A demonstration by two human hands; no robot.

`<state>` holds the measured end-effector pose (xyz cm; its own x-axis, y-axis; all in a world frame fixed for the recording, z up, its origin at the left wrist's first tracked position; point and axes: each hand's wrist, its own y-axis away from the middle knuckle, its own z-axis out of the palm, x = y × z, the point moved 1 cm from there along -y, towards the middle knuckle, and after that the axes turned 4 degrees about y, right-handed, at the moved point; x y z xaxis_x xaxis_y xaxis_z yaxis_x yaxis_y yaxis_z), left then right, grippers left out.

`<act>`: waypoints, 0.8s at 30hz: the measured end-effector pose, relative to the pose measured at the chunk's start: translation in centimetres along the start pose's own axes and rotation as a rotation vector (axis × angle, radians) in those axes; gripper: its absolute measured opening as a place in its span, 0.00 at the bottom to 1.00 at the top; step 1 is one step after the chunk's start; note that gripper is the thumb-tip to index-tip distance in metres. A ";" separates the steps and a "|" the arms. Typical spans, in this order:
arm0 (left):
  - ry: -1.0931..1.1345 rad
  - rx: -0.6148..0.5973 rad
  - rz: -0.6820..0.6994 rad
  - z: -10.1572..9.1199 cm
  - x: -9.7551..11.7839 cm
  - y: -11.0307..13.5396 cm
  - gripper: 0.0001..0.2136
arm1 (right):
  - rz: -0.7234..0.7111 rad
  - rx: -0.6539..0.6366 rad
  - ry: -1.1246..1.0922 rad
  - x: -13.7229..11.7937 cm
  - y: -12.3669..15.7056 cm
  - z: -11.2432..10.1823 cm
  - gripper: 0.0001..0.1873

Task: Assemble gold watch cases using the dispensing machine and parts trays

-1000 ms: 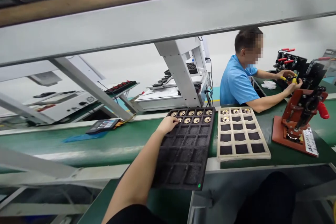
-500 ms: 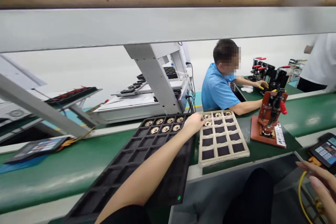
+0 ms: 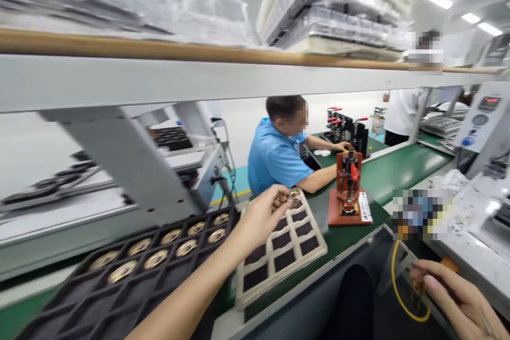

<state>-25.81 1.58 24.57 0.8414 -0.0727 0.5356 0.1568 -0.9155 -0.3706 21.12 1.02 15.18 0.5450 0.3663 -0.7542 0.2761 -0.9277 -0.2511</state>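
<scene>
My left hand [image 3: 268,215] reaches over the cream compartment tray [image 3: 274,288]. Its thumb and fingers are closed at the tips on a small gold ring-shaped part [image 3: 294,202], seen a little blurred. Another gold ring [image 3: 295,192] shows just behind it in the tray's far row; the hand hides the far left compartments. Left of my forearm, a black compartment tray [image 3: 90,297] carries several gold rings [image 3: 187,247] in its far rows. My right hand [image 3: 458,295] is at the lower right, fingers bent and apart, beside a looped yellow cable [image 3: 394,271].
A red-brown toggle-clamp fixture [image 3: 346,207] stands on the green bench beyond the cream tray. Across the bench, a co-worker in a blue shirt [image 3: 274,154] handles black fixtures [image 3: 346,130]. A shelf beam [image 3: 159,79] crosses overhead. A control box [image 3: 480,117] is at right.
The view has swung right and up, bringing the control box and right-hand bench into sight. My left hand is still at the cream tray's far end, now lifted slightly with the gold ring-shaped part.
</scene>
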 end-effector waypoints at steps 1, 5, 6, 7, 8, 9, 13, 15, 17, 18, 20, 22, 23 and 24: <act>0.092 -0.019 0.131 1.1 2.8 -0.1 0.06 | 0.012 0.002 -0.017 -1.3 -0.2 -0.1 0.17; 0.369 -0.095 0.709 7.0 13.1 0.0 0.06 | -0.033 0.129 -0.166 -6.0 -1.7 -0.9 0.21; 0.419 -0.096 0.844 8.5 15.1 0.0 0.07 | -0.052 0.142 -0.222 -6.7 -2.0 -1.3 0.16; 0.453 -0.087 0.970 10.0 16.8 0.0 0.07 | -0.066 0.128 -0.267 -7.1 -2.2 -1.8 0.17; 0.466 -0.074 1.086 11.3 18.2 -0.1 0.07 | -0.078 0.112 -0.298 -7.4 -2.3 -2.4 0.26; 0.467 -0.062 1.188 12.4 19.3 -0.2 0.07 | -0.084 0.097 -0.312 -7.5 -2.2 -3.0 0.32; 0.470 -0.043 1.408 15.3 22.9 -0.6 0.09 | -0.047 0.146 -0.295 -6.8 -0.6 -5.6 0.23; 0.494 -0.053 1.451 16.4 24.5 -0.5 0.10 | -0.003 0.198 -0.306 -6.2 0.4 -6.7 0.19; 0.509 -0.091 1.483 17.6 26.1 -0.2 0.10 | 0.039 0.239 -0.301 -5.4 1.4 -7.6 0.17; 0.511 -0.118 1.493 18.3 26.9 0.0 0.10 | 0.058 0.263 -0.285 -4.9 2.0 -8.2 0.17; 0.499 -0.159 1.475 19.5 28.6 -0.1 0.12 | 0.092 0.338 -0.210 -3.6 3.4 -9.6 0.18; 0.479 -0.183 1.398 20.4 30.7 -1.2 0.20 | 0.135 0.468 -0.084 -2.0 5.2 -11.7 0.19; 0.476 -0.196 1.344 20.8 32.1 -2.0 0.24 | 0.162 0.545 -0.014 -1.3 6.3 -12.9 0.19; 0.474 -0.219 1.294 21.1 33.7 -3.0 0.27 | 0.192 0.616 0.055 -0.6 7.4 -14.1 0.19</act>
<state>13.01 10.21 27.68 0.0653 -0.9897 0.1275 -0.7087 -0.1359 -0.6923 34.00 -5.05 22.33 0.5833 0.1775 -0.7926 -0.3263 -0.8424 -0.4288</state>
